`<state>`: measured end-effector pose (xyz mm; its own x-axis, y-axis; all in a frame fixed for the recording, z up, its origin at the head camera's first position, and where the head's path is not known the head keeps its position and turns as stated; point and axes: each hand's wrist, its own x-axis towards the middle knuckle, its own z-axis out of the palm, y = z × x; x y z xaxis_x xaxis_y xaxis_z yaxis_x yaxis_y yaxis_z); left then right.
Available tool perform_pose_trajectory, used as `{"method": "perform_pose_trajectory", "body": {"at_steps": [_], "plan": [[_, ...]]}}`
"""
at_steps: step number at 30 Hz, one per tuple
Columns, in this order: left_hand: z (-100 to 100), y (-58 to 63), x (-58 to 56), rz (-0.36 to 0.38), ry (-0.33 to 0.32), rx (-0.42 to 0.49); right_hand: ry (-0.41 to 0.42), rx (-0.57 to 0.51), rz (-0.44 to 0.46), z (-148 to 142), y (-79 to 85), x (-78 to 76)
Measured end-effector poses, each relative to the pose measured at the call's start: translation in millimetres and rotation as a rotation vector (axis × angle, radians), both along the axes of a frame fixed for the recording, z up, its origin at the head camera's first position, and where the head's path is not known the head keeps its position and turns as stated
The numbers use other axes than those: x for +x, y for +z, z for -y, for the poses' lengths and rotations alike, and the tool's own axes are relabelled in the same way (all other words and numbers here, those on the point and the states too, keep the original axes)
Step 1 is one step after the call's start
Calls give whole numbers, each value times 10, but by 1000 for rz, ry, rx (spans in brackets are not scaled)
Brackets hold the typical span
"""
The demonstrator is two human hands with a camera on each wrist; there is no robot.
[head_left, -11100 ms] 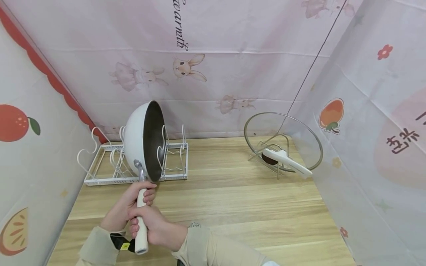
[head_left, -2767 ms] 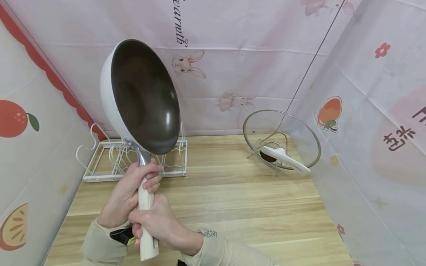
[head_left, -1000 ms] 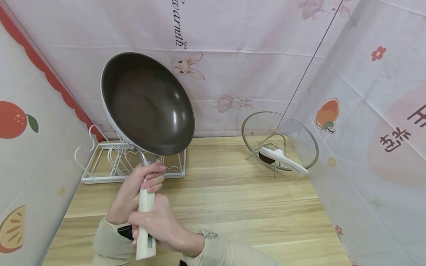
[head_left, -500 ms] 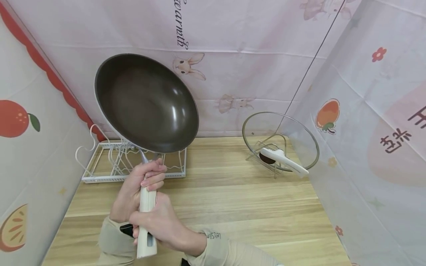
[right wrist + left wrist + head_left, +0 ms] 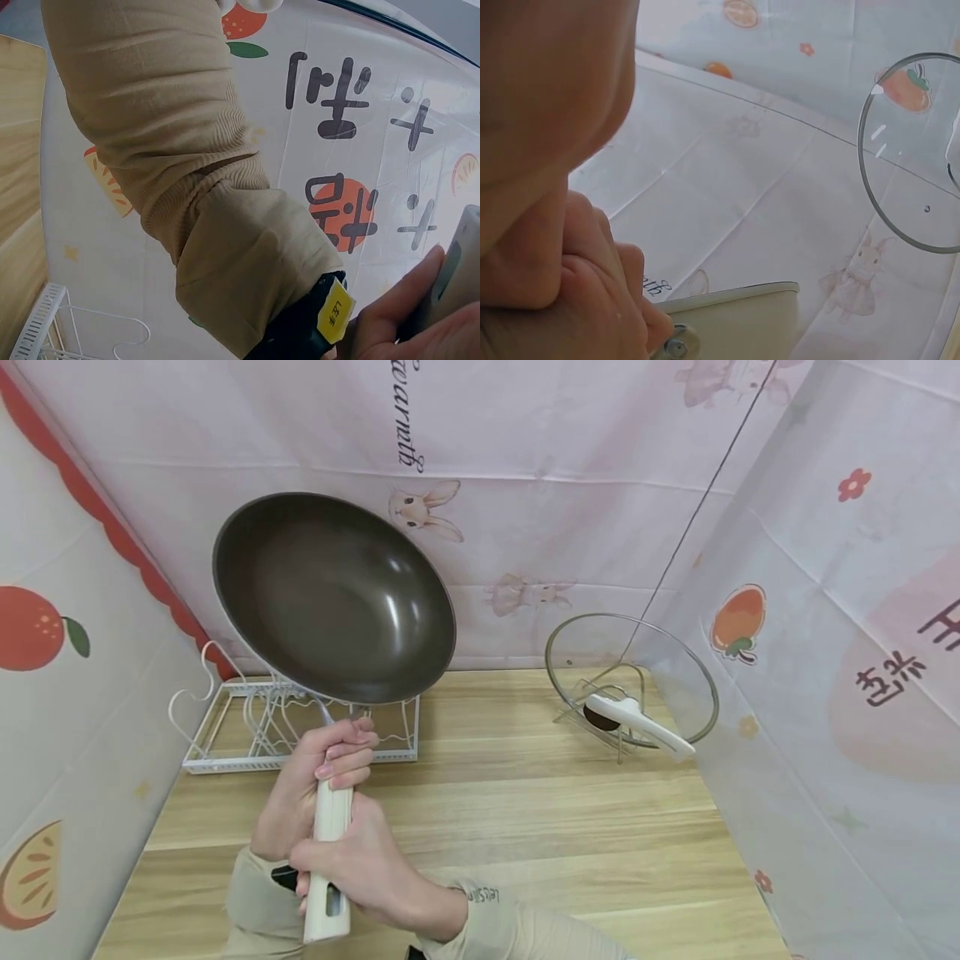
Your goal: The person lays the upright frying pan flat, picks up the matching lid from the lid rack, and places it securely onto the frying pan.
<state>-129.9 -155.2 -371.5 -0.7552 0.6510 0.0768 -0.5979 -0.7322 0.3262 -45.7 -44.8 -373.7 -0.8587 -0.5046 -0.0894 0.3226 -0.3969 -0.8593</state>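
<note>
A deep frying pan (image 5: 337, 602), dark inside and white outside, is held in the air above the left end of the table, its inside turned toward the head camera. My left hand (image 5: 318, 781) grips the pan's cream handle (image 5: 330, 814) close to the metal neck. Lower down the same handle, my right hand (image 5: 375, 860) is wrapped round it with the thumb across. The pan's white outer wall (image 5: 739, 322) shows beyond curled fingers in the left wrist view. In the right wrist view, fingers (image 5: 405, 300) lie against the handle's end (image 5: 457, 262).
Behind and below the pan stands a white wire rack (image 5: 225, 764), partly hidden by it. A glass lid (image 5: 675, 652) with a white handle (image 5: 641, 722) leans in a small wire stand (image 5: 620, 747) at the back right. Printed cloth walls enclose the wooden table (image 5: 525, 810).
Both hands have lifted the pan out of the rack, where it stood on edge between dividers. Its inside has turned toward the head camera; lately it tilts slightly further back.
</note>
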Motion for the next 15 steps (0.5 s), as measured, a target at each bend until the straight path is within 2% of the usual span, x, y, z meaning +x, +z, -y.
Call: {"method": "perform_pose_trajectory", "body": {"at_steps": [5, 15], "plan": [[-5, -16, 4, 17, -25, 48, 0, 15, -11, -13, 2, 9], [-24, -37, -3, 54, -35, 111, -12, 22, -34, -27, -3, -7]]}}
